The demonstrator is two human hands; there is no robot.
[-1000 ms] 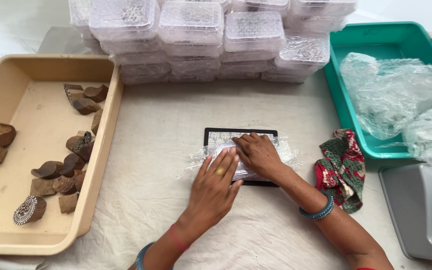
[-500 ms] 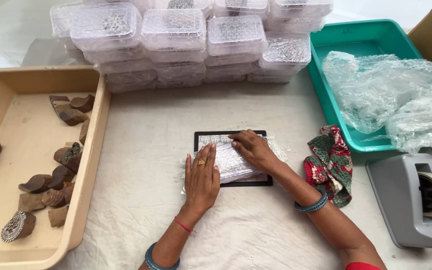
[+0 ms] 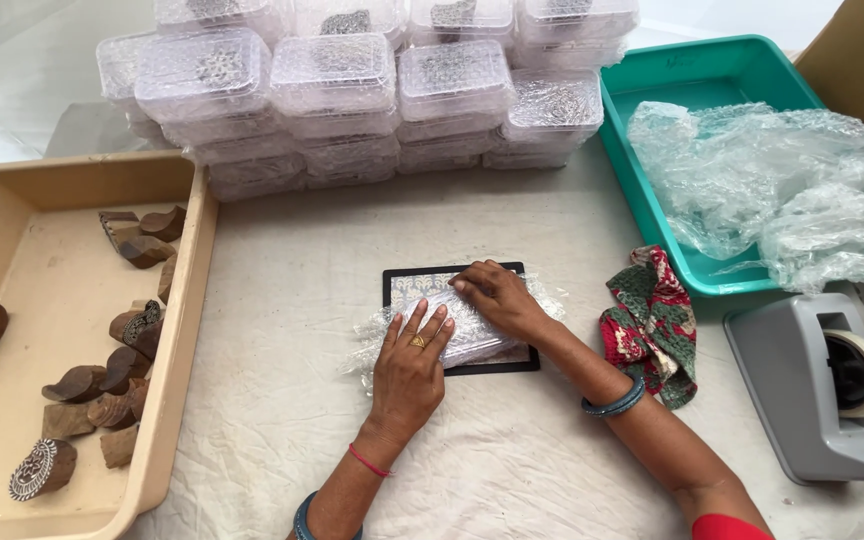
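Note:
A small bundle wrapped in bubble wrap lies on a black-framed patterned mat in the middle of the cloth-covered table. My left hand lies flat on the bundle's near left side, fingers spread. My right hand presses down on its far right side, fingers curled over the wrap. Loose wrap sticks out at both ends of the bundle. What is inside the wrap cannot be made out.
A beige tray at the left holds several carved wooden blocks. Stacked bubble-wrapped packages stand at the back. A teal tray with loose bubble wrap sits at the right, then a patterned cloth and a grey tape dispenser.
Both hands have shifted slightly on the bundle, pressing and folding the wrap around it. The camera view has moved a little to the left and closer.

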